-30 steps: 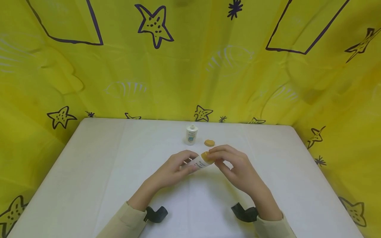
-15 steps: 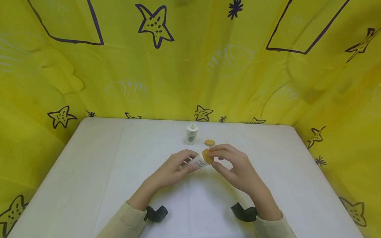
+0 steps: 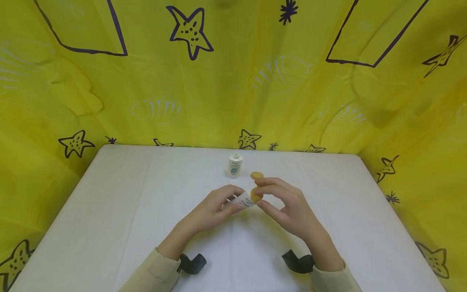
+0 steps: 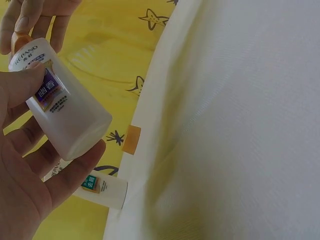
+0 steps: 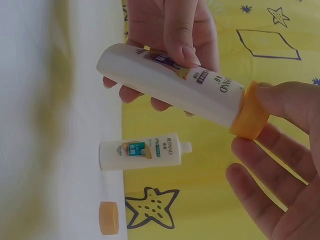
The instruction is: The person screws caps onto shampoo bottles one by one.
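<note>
My left hand [image 3: 213, 207] grips a white shampoo-type bottle [image 5: 215, 100] with a purple label, thumb across its front. The bottle is tilted above the table, its top pointing to the right. At that end my right hand [image 3: 292, 207] pinches an orange cap [image 5: 251, 111], which sits against the bottle's top. In the left wrist view the bottle [image 4: 77, 110] shows its rounded base, and right-hand fingertips are around the cap. Whether the cap is seated or loose cannot be told.
A second white bottle [image 3: 234, 167], with a green label and a bare nozzle, stands uncapped farther back. Beside it on the white table [image 3: 109, 202] lies another orange cap [image 3: 257, 175]. A yellow patterned curtain [image 3: 219, 81] hangs behind.
The right fingers have shifted around the orange cap, and the cap and bottle top have tilted slightly. The left hand keeps its hold; the second bottle and loose cap stay put.
</note>
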`<state>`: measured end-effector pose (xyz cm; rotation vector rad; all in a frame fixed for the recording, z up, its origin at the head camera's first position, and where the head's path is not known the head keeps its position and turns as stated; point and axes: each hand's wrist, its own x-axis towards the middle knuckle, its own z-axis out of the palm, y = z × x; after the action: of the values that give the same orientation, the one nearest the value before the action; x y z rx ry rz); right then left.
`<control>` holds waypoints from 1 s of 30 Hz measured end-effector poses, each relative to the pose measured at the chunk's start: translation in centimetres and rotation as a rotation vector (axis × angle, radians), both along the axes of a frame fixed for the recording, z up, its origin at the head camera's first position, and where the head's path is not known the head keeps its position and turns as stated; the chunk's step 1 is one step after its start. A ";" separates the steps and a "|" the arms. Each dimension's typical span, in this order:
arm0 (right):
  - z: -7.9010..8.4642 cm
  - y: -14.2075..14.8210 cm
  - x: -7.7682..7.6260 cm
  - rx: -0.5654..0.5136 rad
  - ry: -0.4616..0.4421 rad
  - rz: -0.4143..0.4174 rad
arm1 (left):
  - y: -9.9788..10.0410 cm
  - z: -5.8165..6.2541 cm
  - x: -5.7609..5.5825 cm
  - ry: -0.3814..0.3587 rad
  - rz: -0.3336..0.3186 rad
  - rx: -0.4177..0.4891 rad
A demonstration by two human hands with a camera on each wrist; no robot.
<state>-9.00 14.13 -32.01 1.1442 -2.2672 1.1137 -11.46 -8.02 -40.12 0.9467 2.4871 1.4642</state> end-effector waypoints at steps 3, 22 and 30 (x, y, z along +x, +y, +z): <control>-0.6 0.1 -0.2 0.002 -0.003 -0.006 | 0.0 0.1 0.1 0.013 -0.008 -0.001; -2.9 1.1 -1.2 0.042 0.007 -0.049 | -0.2 0.0 -0.1 -0.015 0.009 0.000; -0.9 0.2 -0.3 0.002 0.055 -0.009 | -0.2 0.0 -0.2 -0.019 0.014 0.009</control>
<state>-9.33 14.30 -32.89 1.1500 -2.2304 1.0633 -11.71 -8.25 -40.09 0.9139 2.4811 1.4827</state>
